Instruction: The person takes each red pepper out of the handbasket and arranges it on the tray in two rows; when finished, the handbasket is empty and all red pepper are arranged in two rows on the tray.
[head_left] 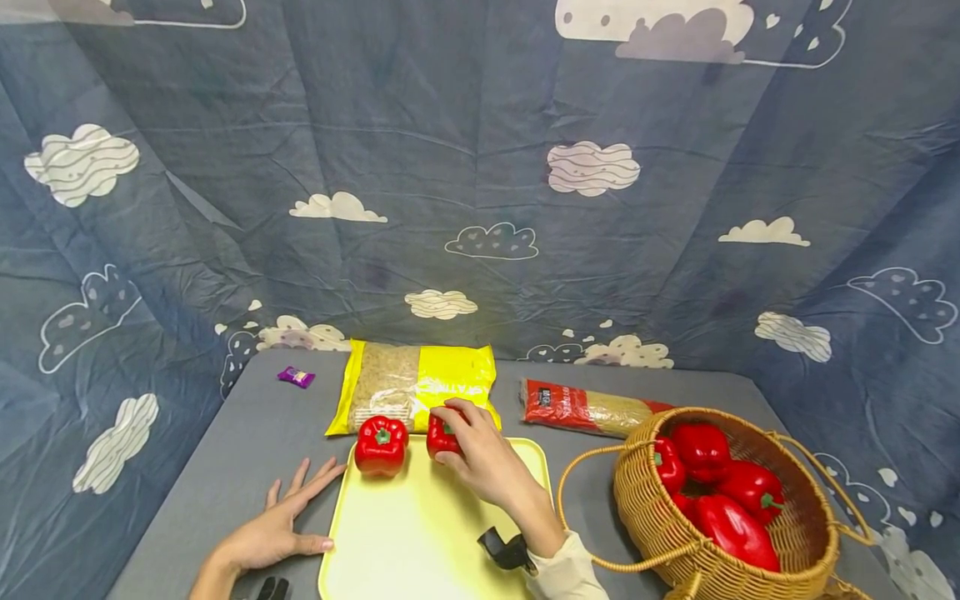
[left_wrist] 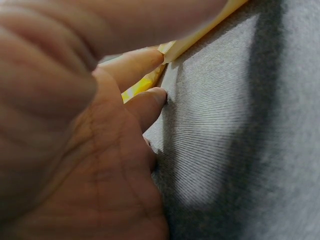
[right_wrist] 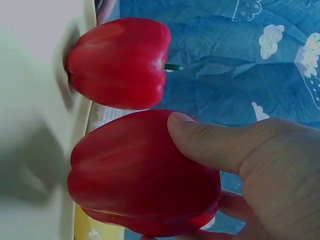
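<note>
- The right hand (head_left: 487, 462) grips a red pepper (right_wrist: 135, 175), thumb on one side and fingers on the other, above the far part of a yellow tray (head_left: 420, 533); whether the pepper touches the tray is unclear.
- Just left of the right hand, a second pepper (head_left: 382, 452) stands on the tray, green stem up.
- The left hand (head_left: 266, 533) holds nothing, its fingers spread on the grey surface (head_left: 202, 475), thumb and index fingertip at the tray's rim.
- Beyond the right hand lies a yellow bag (head_left: 457, 367).
- Right of the right hand, a wicker basket (head_left: 637, 496) contains more red peppers (head_left: 735, 529); a red packet (head_left: 558, 405) lies behind.
- Ahead of the left hand sits a small purple packet (head_left: 297, 377).
</note>
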